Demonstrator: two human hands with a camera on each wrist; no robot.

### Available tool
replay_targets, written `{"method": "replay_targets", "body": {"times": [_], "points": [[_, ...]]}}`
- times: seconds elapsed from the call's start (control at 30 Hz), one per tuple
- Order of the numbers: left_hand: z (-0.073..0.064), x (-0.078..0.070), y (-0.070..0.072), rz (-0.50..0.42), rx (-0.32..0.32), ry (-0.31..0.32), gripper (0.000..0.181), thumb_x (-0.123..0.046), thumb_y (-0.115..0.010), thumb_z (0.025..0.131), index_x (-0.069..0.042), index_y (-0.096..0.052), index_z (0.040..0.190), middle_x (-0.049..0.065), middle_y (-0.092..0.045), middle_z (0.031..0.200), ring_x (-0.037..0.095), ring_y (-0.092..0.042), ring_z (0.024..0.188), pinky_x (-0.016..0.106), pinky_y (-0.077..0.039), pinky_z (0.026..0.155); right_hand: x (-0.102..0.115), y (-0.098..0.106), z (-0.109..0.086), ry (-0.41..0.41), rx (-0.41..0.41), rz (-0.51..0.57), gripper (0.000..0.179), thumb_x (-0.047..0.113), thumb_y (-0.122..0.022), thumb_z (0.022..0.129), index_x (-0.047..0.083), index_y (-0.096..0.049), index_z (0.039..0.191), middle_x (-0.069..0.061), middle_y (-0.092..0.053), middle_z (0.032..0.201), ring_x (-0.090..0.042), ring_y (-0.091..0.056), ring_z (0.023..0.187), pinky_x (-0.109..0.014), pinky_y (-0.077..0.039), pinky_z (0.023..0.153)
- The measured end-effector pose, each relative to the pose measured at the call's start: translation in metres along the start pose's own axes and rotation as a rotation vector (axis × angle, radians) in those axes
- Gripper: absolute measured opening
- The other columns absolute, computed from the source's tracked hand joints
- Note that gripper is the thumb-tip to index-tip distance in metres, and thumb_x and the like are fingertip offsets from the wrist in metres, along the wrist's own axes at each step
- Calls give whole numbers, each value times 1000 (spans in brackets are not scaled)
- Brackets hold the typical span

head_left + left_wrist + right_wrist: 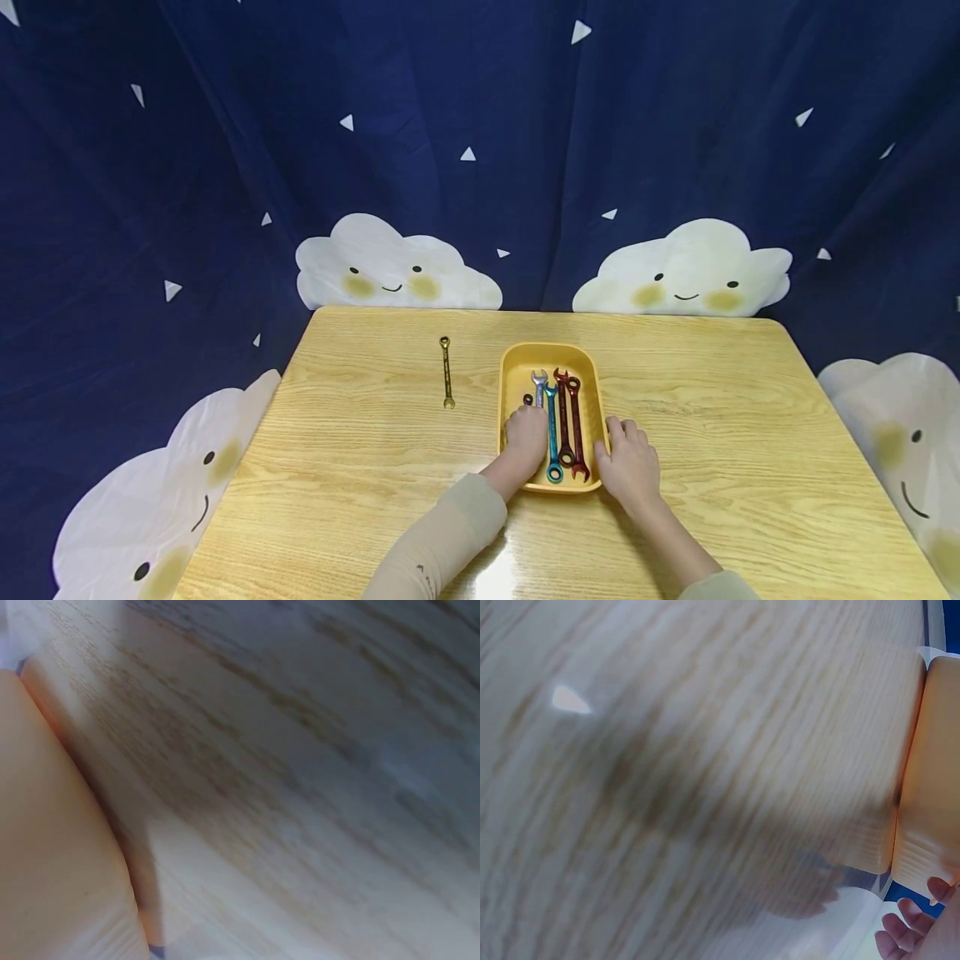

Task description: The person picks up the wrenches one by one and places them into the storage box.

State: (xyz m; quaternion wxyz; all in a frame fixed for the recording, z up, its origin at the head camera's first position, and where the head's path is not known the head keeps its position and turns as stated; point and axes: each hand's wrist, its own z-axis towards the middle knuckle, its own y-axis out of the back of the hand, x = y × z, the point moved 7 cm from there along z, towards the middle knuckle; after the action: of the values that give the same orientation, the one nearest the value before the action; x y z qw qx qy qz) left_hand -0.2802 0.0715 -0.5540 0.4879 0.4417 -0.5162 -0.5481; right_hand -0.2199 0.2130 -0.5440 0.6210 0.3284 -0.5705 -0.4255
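Observation:
A yellow tray (548,347) holds several combination wrenches. My left hand (527,435) reaches inside it at the left, fingers curled down over a wrench with a dark ring end (528,399) that pokes out past the knuckles; the rest of that wrench is hidden. Right beside the hand lies a silver wrench (539,382), partly covered. Further right are a teal wrench (552,429) and two red wrenches (564,417). My right hand (632,467) rests at the tray's right rim with relaxed fingers, its thumb against the edge. The left wrist view shows only the tray's side (60,840) and tabletop.
A gold wrench (447,371) lies alone on the wooden table (375,450), left of the tray. Behind the table's far edge hangs a dark blue curtain (480,100) with white triangles and smiling clouds.

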Motion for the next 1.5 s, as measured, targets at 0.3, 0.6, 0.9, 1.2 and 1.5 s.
{"method": "replay_targets", "body": {"times": [0.3, 0.6, 0.9, 1.2, 1.5], "points": [[-1, -1, 3, 30, 2, -2, 18, -15, -59, 86, -9, -67, 72, 4, -56, 65, 14, -55, 54, 25, -42, 41, 0, 0, 0, -3, -1, 5, 39, 24, -46, 89, 3, -47, 122, -24, -48, 117, -40, -46, 104, -54, -39, 79], [-1, -2, 0, 68, 40, -17, 16, -15, -57, 87, -9, -70, 80, 7, -63, 78, 14, -56, 57, 24, -40, 40, 0, -1, 0, -4, 2, 8, 39, 24, -46, 89, 3, -47, 123, -24, -47, 118, -40, -46, 104, -54, -39, 79], [-2, -4, -2, 112, 30, -25, 19, -16, -56, 88, -9, -73, 93, 11, -67, 100, 16, -60, 61, 25, -40, 41, -1, -2, 0, -10, 7, 9, 39, 23, -46, 89, 3, -47, 123, -24, -47, 117, -40, -45, 104, -54, -39, 80], [-3, -4, 0, 117, 32, -33, 20, -16, -56, 88, -8, -72, 98, 10, -67, 103, 17, -61, 64, 25, -41, 42, -1, -2, -1, -10, 9, 6, 39, 23, -46, 89, 3, -46, 123, -24, -47, 118, -40, -45, 105, -54, -39, 80], [-1, -1, 2, 91, -5, -51, 11, -18, -63, 82, -10, -70, 79, 3, -58, 70, 13, -54, 56, 24, -41, 43, 0, -2, 0, -9, 11, 3, 40, 24, -46, 89, 3, -46, 123, -24, -46, 118, -41, -45, 106, -55, -39, 80]]}}
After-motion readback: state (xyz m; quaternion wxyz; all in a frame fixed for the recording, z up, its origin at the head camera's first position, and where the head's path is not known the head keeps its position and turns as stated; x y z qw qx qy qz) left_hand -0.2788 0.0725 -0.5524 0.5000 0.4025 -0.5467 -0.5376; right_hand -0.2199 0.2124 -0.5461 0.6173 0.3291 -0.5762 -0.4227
